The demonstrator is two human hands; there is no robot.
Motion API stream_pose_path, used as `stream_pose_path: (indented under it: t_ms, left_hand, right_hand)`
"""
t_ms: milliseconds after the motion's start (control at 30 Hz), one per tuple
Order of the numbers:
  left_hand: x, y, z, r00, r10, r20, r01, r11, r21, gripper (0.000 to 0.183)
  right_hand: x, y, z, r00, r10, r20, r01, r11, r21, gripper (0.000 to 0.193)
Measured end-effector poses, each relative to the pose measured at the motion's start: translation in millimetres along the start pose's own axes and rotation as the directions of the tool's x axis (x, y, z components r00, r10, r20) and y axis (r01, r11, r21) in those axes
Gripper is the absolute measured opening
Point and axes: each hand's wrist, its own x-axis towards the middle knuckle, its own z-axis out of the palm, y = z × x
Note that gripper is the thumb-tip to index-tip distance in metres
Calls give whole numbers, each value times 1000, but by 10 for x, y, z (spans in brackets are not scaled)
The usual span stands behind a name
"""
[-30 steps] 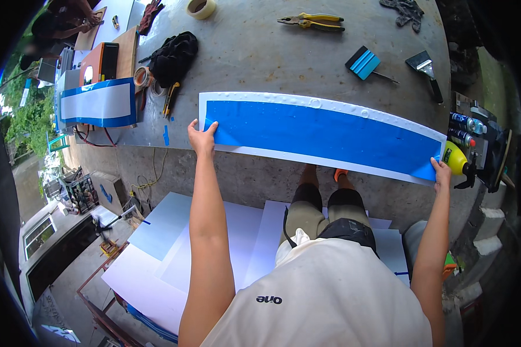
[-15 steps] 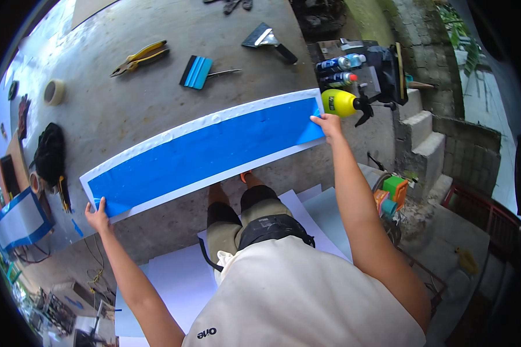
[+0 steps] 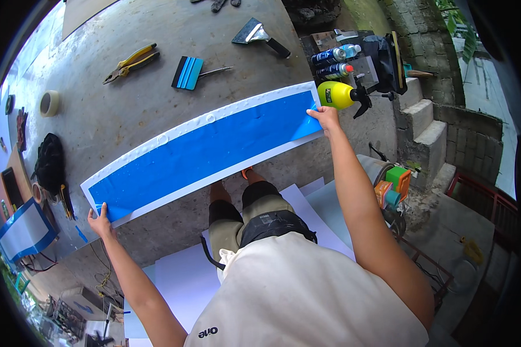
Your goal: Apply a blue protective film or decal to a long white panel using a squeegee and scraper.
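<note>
A long blue sheet with a white border [image 3: 208,151] lies slantwise across the near edge of the table, its far long edge curved. Clear bubbles or drops dot the border along that curve. My left hand [image 3: 102,223] pinches the near left corner, thumb on top. At the right end, my right hand [image 3: 327,118] grips the other corner, its thumb on the blue face; the fingers under both corners are hidden. Beyond the sheet lie a blue squeegee [image 3: 193,73] with a dark edge, a thin pointed metal tool [image 3: 217,72] beside it, and yellow-handled pliers [image 3: 132,62].
On the grey table [image 3: 121,124] are a wide-bladed scraper [image 3: 252,33], a tape roll [image 3: 49,103] and a black cloth-like bundle [image 3: 51,162]. A yellow spray bottle [image 3: 336,95] stands close to the sheet's right end, near spray cans [image 3: 332,56]. Concrete steps [image 3: 419,110] rise at right.
My view has turned slightly, shifting the table's things in the picture. Both hands keep their hold on the sheet's ends, and the sheet has hardly moved on the table.
</note>
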Motion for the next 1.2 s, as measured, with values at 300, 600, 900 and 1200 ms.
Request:
stream_pose_path:
  t_ms: [300,600,900,1200]
  left_hand:
    - [-113,101,-49,999,-19,-43,18,999,-38,80]
    - [-208,130,55,991,-36,-127,44,997,60,83]
    - [-274,298,16,989,-48,-139,59,995,82,82]
    - [-293,306,1,987,-56,-152,73,991,108,84]
  right_hand:
    - [237,180,-73,997,-55,56,67,971,-230,42]
    - [676,460,-334,985,44,167,-32,997,-73,44]
    - [680,462,-297,987,49,153,-44,998,-33,41]
    - [642,416,-294,986,50,157,-42,998,-54,41]
